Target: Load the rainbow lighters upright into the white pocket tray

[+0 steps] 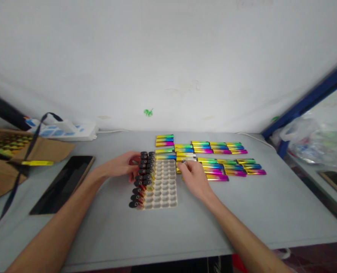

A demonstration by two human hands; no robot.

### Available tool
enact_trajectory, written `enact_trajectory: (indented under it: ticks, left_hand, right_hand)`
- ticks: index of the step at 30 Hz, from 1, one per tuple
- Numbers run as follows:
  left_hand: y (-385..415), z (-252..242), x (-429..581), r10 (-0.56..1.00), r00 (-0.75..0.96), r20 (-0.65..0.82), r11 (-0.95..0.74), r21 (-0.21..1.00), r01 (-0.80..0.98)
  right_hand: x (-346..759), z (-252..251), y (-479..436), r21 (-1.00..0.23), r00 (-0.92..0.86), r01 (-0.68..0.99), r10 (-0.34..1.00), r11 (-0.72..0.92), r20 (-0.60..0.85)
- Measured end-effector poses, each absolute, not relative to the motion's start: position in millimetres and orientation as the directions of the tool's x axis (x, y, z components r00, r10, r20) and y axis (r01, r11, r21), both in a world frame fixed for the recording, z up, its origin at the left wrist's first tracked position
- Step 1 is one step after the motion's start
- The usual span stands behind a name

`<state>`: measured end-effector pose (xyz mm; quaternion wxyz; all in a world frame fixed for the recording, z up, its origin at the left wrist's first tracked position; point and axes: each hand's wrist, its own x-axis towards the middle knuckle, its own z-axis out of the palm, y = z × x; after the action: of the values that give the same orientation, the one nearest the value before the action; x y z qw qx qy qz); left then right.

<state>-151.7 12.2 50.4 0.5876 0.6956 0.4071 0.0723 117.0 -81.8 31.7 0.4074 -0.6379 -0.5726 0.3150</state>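
A pale tray [165, 184] of small round-ended cells lies on the table. Pieces with black oval tops [143, 167] and yellow or red see-through lower parts stand in its left columns, the nearer ones leaning left. My left hand [125, 165] is at the tray's left side, its bent fingers apart and against the black tops; some fingertips are hidden. To the right of the tray, my right hand [195, 176] is closed in a pinch, with a small dark tip showing at its fingers. Beside and behind it lie shiny rainbow-coloured flat sticks [214, 165] in rows.
On the left lie a dark phone-like slab [63, 184] and an open cardboard box [47, 149] with a yellow piece [37, 163] and a dark strap across it. A white power strip [68, 131] stands by the wall. Clear plastic bags [306, 138] are beyond the blue frame at right.
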Motion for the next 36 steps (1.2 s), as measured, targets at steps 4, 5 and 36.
enact_trajectory:
  ticks: [4,5,36]
  left_hand:
    - [14,48,-153,0.649,0.657,-0.384,0.024,0.873,0.487]
    - [14,48,-152,0.649,0.656,-0.385,0.029,0.874,0.485]
    - [13,43,-152,0.650,0.690,-0.319,0.005,0.909,0.416]
  right_hand:
    - [119,31,-81,-0.872,0.125,0.488,0.991,-0.023,0.044]
    - [119,32,-81,-0.874,0.120,0.486,0.992,-0.016,0.049]
    - [83,46,-114,-0.407,-0.579,0.643,0.760,0.648,0.294]
